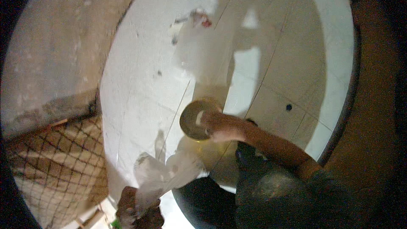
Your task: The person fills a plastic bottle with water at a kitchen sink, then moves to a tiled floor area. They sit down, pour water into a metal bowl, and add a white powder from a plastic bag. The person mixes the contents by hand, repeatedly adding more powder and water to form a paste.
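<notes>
At the lower left, my left hand (132, 210) is closed around the gathered part of a thin, whitish see-through plastic bag (151, 180). The bag spreads out from the fist toward the middle of the floor. A round bowl (190, 123) with a yellowish rim stands on the floor near the centre. My right hand (220, 127) reaches in from the right, its fingers bent over the bowl's opening. A small pale patch shows at its fingertips, too blurred to name. The bowl's inside is dark, and its contents cannot be made out.
Pale floor tiles (140, 80) surround the bowl, with my shadow across them. A small dark round thing (289, 107) lies to the right. Reddish and pale scraps (202, 19) lie far off. A wall (68, 51) and a netted panel (63, 169) stand at left.
</notes>
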A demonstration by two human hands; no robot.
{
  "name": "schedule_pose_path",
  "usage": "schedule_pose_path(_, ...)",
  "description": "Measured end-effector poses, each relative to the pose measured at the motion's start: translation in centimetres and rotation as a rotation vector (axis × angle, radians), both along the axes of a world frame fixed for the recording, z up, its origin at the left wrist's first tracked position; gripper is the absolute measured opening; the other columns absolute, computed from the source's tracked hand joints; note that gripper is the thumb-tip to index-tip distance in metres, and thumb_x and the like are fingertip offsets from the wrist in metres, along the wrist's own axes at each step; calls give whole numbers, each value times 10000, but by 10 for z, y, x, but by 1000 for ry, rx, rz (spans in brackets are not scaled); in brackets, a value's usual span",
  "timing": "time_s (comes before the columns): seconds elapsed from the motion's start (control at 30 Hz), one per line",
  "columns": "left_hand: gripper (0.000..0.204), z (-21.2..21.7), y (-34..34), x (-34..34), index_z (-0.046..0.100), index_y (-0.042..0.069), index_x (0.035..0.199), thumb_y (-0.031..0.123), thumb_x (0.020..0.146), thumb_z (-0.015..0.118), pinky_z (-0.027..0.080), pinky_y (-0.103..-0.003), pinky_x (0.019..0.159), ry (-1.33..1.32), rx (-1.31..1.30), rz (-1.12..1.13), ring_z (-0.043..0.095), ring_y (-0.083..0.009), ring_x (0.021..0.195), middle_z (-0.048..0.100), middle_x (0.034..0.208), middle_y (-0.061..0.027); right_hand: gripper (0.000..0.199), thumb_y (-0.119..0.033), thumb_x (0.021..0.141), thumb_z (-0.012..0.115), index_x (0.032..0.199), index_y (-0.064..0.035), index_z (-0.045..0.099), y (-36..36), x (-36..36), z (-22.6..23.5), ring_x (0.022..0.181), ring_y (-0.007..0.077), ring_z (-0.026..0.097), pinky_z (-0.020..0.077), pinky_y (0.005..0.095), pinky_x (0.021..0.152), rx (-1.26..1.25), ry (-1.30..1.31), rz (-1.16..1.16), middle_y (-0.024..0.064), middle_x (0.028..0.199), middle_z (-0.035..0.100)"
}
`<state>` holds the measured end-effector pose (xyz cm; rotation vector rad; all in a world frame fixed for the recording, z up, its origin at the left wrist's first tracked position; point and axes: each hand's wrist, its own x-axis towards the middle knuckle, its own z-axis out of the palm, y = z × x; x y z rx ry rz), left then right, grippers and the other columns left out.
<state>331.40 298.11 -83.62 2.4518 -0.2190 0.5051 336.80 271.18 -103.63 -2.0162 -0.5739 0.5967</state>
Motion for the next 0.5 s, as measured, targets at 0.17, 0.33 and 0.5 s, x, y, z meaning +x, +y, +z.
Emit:
schedule_pose_path(0.17,159,56,-65,83,756,55,903,159,833,854,544,-326,627,-74,-155,-40,691,-223,685,728,813,-115,432,-50,844,678,1248,70,584,24,4,7,1119,418,662,551,475,951,111,88,52,274,1191,633)
schedule_pose_path(0.33,138,64,-175,172,768,55,900,143,842,858,542,-303,626,-44,-351,-306,688,-190,670,732,802,-114,466,-113,908,658,1338,32,548,29,-25,-63,1116,394,663,552,467,956,64,7,57,241,1201,631)
schedule_pose_path(0.5,123,53,-287,252,772,42,904,132,866,847,539,-273,626,-17,-294,-556,685,-152,656,737,792,-105,444,-160,897,655,1300,3,562,29,-9,-50,1086,359,673,544,501,943,137,-256,28,199,1154,633)
